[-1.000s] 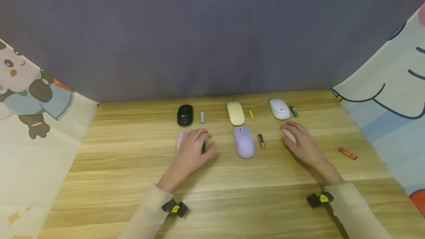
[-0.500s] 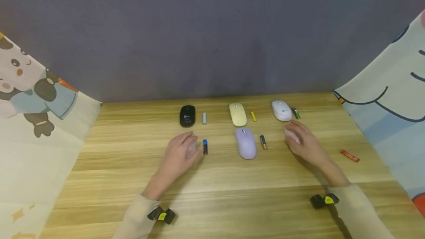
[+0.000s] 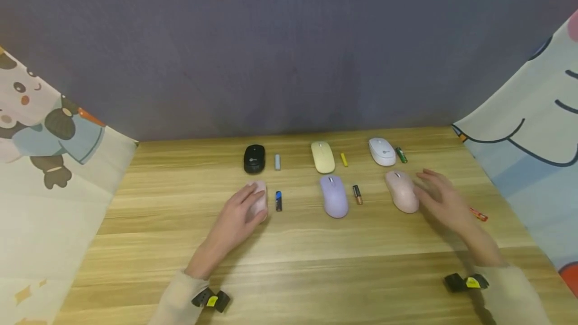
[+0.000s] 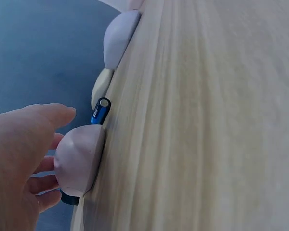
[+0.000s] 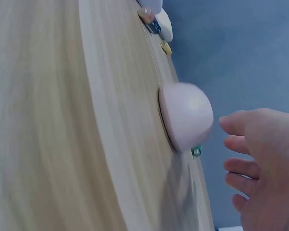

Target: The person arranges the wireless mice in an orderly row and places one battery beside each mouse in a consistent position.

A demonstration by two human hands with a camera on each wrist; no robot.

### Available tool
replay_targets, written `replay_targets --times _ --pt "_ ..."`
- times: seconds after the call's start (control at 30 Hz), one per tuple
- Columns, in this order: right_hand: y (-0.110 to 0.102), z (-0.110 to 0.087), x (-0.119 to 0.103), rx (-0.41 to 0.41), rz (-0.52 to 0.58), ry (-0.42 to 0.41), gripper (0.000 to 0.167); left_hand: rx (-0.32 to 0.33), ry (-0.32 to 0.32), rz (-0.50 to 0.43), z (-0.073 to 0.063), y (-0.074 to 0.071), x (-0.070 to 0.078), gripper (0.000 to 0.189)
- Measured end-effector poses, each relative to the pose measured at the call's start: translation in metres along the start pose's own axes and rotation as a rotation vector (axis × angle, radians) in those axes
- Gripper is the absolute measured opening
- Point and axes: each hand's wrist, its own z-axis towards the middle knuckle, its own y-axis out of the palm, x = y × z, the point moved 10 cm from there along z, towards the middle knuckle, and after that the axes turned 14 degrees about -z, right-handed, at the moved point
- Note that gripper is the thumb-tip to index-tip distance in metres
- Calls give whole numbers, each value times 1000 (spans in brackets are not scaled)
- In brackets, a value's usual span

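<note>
My left hand [image 3: 237, 209] rests loosely at the left side of a pale pink computer mouse [image 3: 260, 204]. In the left wrist view its thumb [image 4: 62, 114] stands away from the mouse, while the fingers lie along the far side. A black and blue battery [image 3: 278, 201] lies just right of that mouse. My right hand [image 3: 444, 204] is to the right of a second pink mouse [image 3: 402, 192], fingers relaxed and holding nothing. In the right wrist view a small gap separates the thumb from this mouse. A red battery [image 3: 479, 214] is partly hidden behind the right hand.
Along the back stand black [image 3: 254, 159], yellow [image 3: 322, 157] and white [image 3: 382, 152] mice, with grey [image 3: 277, 162], yellow [image 3: 344, 159] and green [image 3: 401, 155] batteries beside them. Between the hands lie a purple mouse [image 3: 334, 197] and a black and copper battery [image 3: 357, 194].
My left hand has drawn back to the left, uncovering the blue and black battery. My right hand has come off its pink mouse and moved right, now partly covering the red battery.
</note>
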Motion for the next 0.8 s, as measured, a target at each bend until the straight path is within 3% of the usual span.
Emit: replay_targets --times 0.27,0.57,0.8 --pt "-9 -11 23 -19 -70 36 52 -2 -13 -1 0 1 -1 53" --pt "-18 -25 44 -15 -66 42 53 16 18 15 1 1 1 51" --pt "-28 -34 53 44 -130 -21 51 30 19 19 1 0 1 49"
